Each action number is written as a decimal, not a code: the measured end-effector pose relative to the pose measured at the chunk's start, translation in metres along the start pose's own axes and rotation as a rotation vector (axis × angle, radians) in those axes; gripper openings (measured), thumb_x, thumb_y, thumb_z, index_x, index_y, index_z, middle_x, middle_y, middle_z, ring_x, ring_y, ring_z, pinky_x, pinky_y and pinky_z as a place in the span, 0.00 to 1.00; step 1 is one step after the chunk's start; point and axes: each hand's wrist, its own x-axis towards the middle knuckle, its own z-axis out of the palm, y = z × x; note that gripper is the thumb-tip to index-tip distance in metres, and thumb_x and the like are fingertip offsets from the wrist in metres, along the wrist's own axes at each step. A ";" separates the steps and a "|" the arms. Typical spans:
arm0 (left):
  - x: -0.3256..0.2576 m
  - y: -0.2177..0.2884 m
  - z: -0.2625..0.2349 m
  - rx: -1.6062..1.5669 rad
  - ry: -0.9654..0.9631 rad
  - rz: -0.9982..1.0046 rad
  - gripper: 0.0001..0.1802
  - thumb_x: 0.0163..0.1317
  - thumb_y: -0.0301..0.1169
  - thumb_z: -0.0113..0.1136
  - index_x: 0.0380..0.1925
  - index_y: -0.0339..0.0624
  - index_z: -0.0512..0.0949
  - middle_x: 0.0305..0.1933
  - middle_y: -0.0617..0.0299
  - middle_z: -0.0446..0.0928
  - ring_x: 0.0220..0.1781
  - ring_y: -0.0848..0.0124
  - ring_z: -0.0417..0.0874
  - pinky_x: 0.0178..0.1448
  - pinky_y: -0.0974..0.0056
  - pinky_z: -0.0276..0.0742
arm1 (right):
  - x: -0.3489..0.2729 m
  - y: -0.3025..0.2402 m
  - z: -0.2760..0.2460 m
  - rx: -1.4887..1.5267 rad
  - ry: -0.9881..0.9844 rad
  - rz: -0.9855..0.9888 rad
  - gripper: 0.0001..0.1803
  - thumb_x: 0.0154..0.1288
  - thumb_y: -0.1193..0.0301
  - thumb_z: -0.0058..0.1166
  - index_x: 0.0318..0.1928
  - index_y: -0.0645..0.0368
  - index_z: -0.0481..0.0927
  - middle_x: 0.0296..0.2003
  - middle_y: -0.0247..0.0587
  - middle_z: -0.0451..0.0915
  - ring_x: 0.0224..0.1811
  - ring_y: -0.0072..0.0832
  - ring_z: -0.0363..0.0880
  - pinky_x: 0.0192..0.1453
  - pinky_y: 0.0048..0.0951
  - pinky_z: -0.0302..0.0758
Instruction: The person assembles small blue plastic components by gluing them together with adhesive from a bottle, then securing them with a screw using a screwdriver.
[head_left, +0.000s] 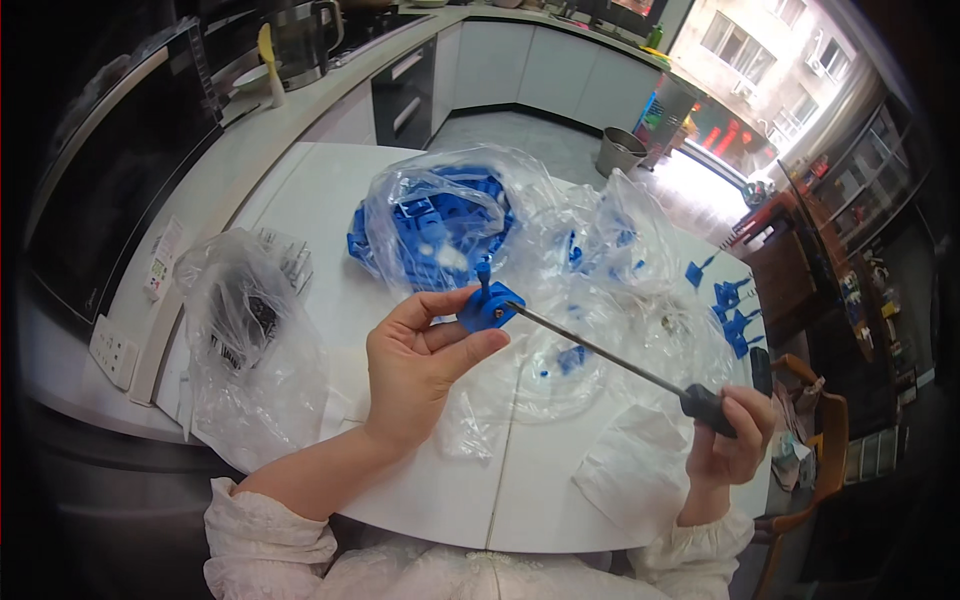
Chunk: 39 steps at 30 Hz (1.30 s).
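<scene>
Between the thumb and fingers of my left hand (415, 360) is a small blue plastic part (483, 312) with a short stem pointing up. A brass-coloured screw or insert shows on its face. My right hand (737, 440) grips the black handle of a screwdriver (600, 352). The long metal shaft slants up to the left, and its tip meets the blue part's right side near the brass spot; whether it sits in the screw I cannot tell. Behind my left hand lies a clear plastic bag (515, 165) full of blue plastic pieces (430, 225).
Crumpled clear bags (640, 300) with a few blue bits cover the table's middle right. Several finished-looking blue parts (735, 310) lie at the right edge. Another clear bag (255, 390) with dark small pieces rests at left. A wooden chair (832, 440) stands right of the table.
</scene>
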 end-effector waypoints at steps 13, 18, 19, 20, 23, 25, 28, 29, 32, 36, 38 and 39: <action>0.005 -0.004 -0.002 0.141 0.022 0.005 0.22 0.51 0.15 0.68 0.47 0.28 0.74 0.42 0.49 0.82 0.42 0.72 0.84 0.49 0.71 0.82 | -0.012 0.006 0.001 0.015 -0.118 -0.033 0.19 0.54 0.74 0.64 0.47 0.59 0.76 0.41 0.48 0.77 0.38 0.40 0.78 0.39 0.33 0.77; 0.003 -0.003 -0.001 0.141 0.025 0.018 0.22 0.50 0.14 0.68 0.47 0.28 0.74 0.43 0.49 0.81 0.43 0.72 0.84 0.49 0.71 0.83 | -0.013 0.004 0.002 0.012 -0.125 -0.046 0.18 0.55 0.75 0.63 0.47 0.62 0.76 0.41 0.50 0.77 0.37 0.40 0.78 0.39 0.33 0.76; 0.004 -0.003 0.000 0.138 0.021 0.020 0.22 0.50 0.14 0.68 0.47 0.28 0.74 0.43 0.49 0.81 0.43 0.72 0.84 0.50 0.71 0.83 | -0.012 0.003 0.001 0.009 -0.125 -0.047 0.18 0.55 0.75 0.63 0.47 0.62 0.76 0.41 0.50 0.77 0.37 0.41 0.78 0.39 0.33 0.76; 0.004 -0.003 0.000 0.139 0.023 0.019 0.22 0.50 0.14 0.68 0.47 0.28 0.74 0.43 0.49 0.81 0.43 0.72 0.84 0.50 0.71 0.83 | -0.013 0.003 0.000 0.008 -0.125 -0.047 0.18 0.55 0.75 0.63 0.47 0.62 0.76 0.41 0.50 0.77 0.37 0.41 0.78 0.39 0.34 0.76; 0.003 -0.004 -0.001 0.146 0.038 0.030 0.22 0.50 0.13 0.68 0.47 0.28 0.74 0.43 0.49 0.81 0.42 0.72 0.84 0.49 0.71 0.83 | -0.013 0.001 0.000 -0.002 -0.124 -0.045 0.18 0.55 0.74 0.63 0.47 0.62 0.76 0.40 0.50 0.77 0.37 0.41 0.78 0.39 0.34 0.77; 0.003 -0.005 -0.002 0.157 0.030 0.045 0.22 0.50 0.13 0.67 0.47 0.28 0.74 0.43 0.49 0.81 0.42 0.73 0.84 0.49 0.72 0.82 | -0.013 0.001 0.000 -0.002 -0.125 -0.045 0.18 0.55 0.75 0.63 0.47 0.62 0.76 0.41 0.50 0.77 0.37 0.41 0.78 0.39 0.34 0.77; 0.003 -0.004 -0.001 0.164 0.041 0.038 0.23 0.50 0.13 0.68 0.47 0.28 0.74 0.42 0.50 0.81 0.41 0.74 0.84 0.48 0.73 0.82 | -0.015 0.001 0.001 0.004 -0.126 -0.037 0.19 0.54 0.75 0.63 0.47 0.62 0.76 0.41 0.50 0.77 0.38 0.41 0.78 0.40 0.34 0.76; 0.003 -0.004 0.000 0.163 0.040 0.037 0.23 0.50 0.13 0.68 0.47 0.28 0.74 0.42 0.50 0.81 0.41 0.74 0.84 0.48 0.73 0.82 | -0.015 0.001 0.000 0.009 -0.124 -0.032 0.19 0.54 0.75 0.63 0.47 0.61 0.76 0.41 0.50 0.77 0.38 0.41 0.78 0.40 0.34 0.76; 0.003 -0.005 0.000 0.161 0.055 0.034 0.23 0.50 0.14 0.68 0.47 0.28 0.75 0.42 0.50 0.81 0.41 0.74 0.84 0.48 0.73 0.82 | -0.014 0.001 -0.002 0.003 -0.130 -0.029 0.19 0.54 0.75 0.63 0.47 0.61 0.76 0.42 0.50 0.77 0.38 0.41 0.78 0.40 0.35 0.76; 0.003 -0.006 -0.002 0.176 0.059 0.027 0.23 0.49 0.14 0.68 0.47 0.29 0.75 0.42 0.51 0.81 0.41 0.75 0.84 0.47 0.73 0.82 | -0.012 -0.001 0.000 -0.032 -0.157 0.005 0.22 0.53 0.74 0.67 0.50 0.54 0.75 0.43 0.43 0.76 0.40 0.37 0.78 0.40 0.30 0.78; 0.004 -0.007 -0.002 0.169 0.059 0.018 0.23 0.49 0.14 0.68 0.47 0.29 0.75 0.42 0.51 0.81 0.40 0.75 0.84 0.47 0.73 0.82 | -0.012 -0.001 0.000 -0.024 -0.163 0.009 0.23 0.53 0.75 0.67 0.49 0.54 0.75 0.43 0.43 0.76 0.40 0.37 0.78 0.41 0.31 0.78; 0.004 -0.006 0.000 0.166 0.067 0.020 0.22 0.50 0.14 0.68 0.47 0.29 0.75 0.42 0.51 0.81 0.40 0.75 0.84 0.47 0.73 0.82 | -0.012 -0.001 0.000 -0.025 -0.164 0.010 0.23 0.53 0.75 0.67 0.49 0.54 0.75 0.43 0.43 0.76 0.40 0.37 0.78 0.41 0.31 0.78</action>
